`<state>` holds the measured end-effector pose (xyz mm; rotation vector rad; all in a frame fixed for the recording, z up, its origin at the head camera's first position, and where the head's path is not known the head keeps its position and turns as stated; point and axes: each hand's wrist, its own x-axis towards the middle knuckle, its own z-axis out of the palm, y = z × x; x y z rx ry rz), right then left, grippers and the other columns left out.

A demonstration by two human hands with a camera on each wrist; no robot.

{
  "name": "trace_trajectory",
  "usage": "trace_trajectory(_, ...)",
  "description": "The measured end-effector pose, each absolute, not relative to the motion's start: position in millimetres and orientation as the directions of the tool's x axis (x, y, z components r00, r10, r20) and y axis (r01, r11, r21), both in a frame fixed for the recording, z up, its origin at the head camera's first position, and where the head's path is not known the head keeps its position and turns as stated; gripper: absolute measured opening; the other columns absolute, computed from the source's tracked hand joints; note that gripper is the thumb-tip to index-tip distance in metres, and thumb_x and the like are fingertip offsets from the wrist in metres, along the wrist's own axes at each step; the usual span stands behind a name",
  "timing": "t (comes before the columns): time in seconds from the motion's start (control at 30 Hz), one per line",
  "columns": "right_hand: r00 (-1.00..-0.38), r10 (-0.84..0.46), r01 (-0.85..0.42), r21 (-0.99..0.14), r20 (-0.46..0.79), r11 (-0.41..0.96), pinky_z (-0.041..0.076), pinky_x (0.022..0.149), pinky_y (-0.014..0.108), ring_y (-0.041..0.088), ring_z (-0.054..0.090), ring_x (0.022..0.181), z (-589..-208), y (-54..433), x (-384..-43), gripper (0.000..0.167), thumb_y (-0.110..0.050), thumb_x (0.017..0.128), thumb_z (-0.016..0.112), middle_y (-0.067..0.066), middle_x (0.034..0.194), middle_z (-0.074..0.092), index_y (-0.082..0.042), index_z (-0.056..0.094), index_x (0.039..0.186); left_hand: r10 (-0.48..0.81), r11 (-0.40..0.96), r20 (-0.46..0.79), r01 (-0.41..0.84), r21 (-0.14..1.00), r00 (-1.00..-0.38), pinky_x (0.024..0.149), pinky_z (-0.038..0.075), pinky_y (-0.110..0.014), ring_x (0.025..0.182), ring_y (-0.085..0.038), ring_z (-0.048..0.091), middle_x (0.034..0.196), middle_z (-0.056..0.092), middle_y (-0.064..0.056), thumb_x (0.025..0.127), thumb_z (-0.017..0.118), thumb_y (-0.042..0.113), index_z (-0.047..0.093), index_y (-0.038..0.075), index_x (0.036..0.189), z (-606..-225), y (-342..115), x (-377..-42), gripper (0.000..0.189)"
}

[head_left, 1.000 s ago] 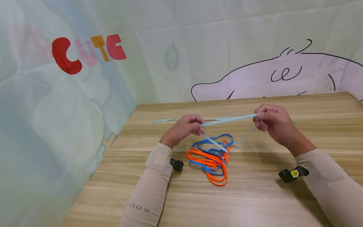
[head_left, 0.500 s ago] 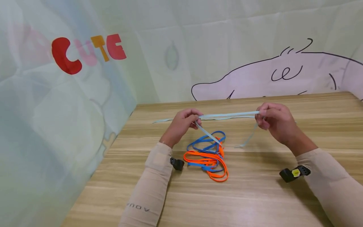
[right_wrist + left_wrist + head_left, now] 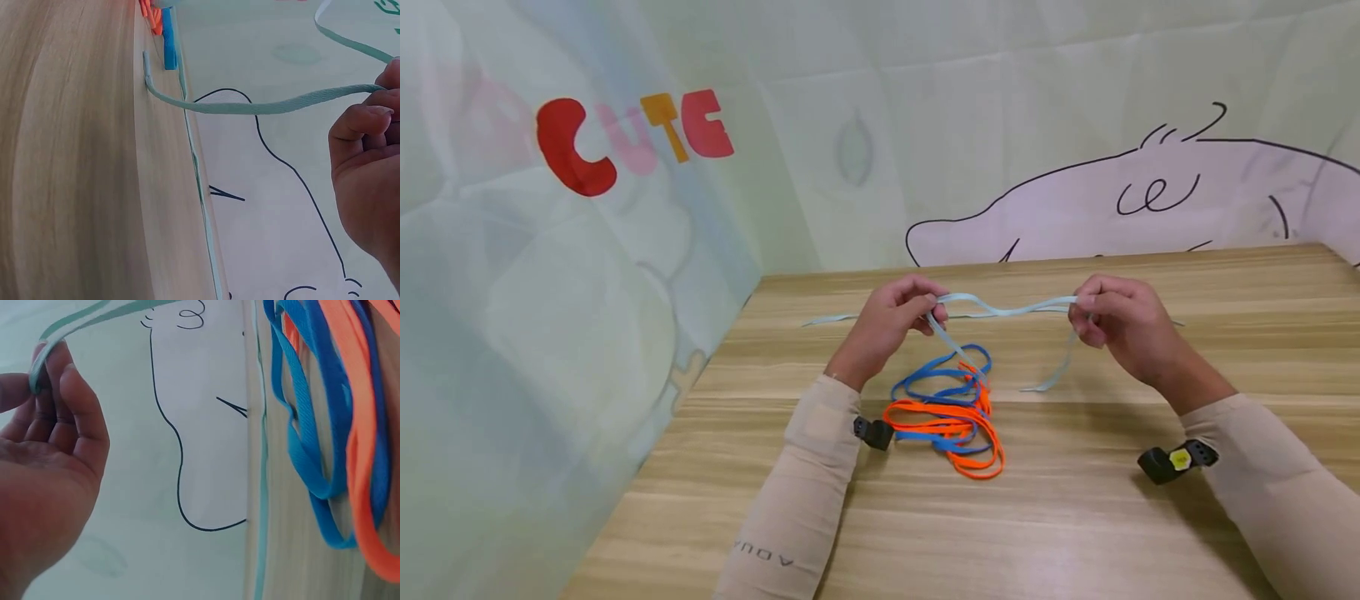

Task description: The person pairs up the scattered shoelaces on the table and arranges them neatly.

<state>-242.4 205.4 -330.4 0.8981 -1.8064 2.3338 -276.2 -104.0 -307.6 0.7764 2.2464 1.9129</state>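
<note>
A pale mint-green flat shoelace (image 3: pixel 1006 312) sags between my two raised hands. My left hand (image 3: pixel 891 321) pinches it between thumb and fingertips; from there a length slants down to the bundle. My right hand (image 3: pixel 1123 321) pinches it farther right, and its loose tail (image 3: pixel 250 108) hangs to the table. Below and between the hands lie a looped blue shoelace (image 3: pixel 936 371) and an orange shoelace (image 3: pixel 951 412), partly overlapping. Where the mint lace meets the orange one, I cannot tell if they touch.
Another pale mint lace (image 3: pixel 831 319) lies stretched across the back of the wooden table (image 3: pixel 1075 517), partly behind the hands. A printed cloth backdrop (image 3: pixel 880 167) stands along the back and left side. A black wrist camera (image 3: pixel 1172 461) is strapped to each sleeve.
The mint lace between my hands went from taut to slack as my left hand moved up and slightly right. The blue and orange bundle shifted slightly left.
</note>
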Motion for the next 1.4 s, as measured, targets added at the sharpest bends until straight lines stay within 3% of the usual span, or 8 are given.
trace_trajectory(0.17,-0.833,-0.317,-0.367,-0.882,0.453,-0.295,0.035,0.049,0.029,0.019,0.043,0.055,-333,204,-243,0.030,0.005,0.100,0.040,0.006,0.070,0.058,0.001,0.061,0.079,0.446,0.069,0.276,0.340,0.938,-0.851,0.075,0.055,-0.031,0.080,-0.025,0.065,0.091,0.068,-0.012,0.104,0.050,0.007,0.064,0.000,0.114,-302,-104,-271,0.018)
trace_trajectory(0.87,-0.875,-0.267,-0.357,-0.912,0.403,-0.204,0.038,0.049,0.029,0.019,0.044,0.054,-330,204,-242,0.027,-0.001,0.103,0.045,0.008,0.070,0.056,0.005,0.057,0.080,0.369,-0.094,0.342,0.331,0.939,-0.864,0.066,0.052,-0.032,0.054,-0.019,0.055,0.086,0.063,-0.010,0.103,0.049,0.012,0.061,-0.003,0.115,-293,-109,-269,0.023)
trace_trajectory(1.4,-0.875,-0.258,-0.358,-0.906,0.411,-0.227,0.037,0.049,0.027,0.019,0.044,0.055,-332,207,-244,0.026,0.000,0.102,0.045,0.007,0.071,0.057,0.003,0.060,0.081,0.261,-0.156,0.291,0.257,0.954,-0.920,0.070,0.053,-0.028,0.065,-0.018,0.058,0.082,0.062,-0.007,0.104,0.049,0.010,0.064,0.002,0.112,-300,-119,-281,0.019)
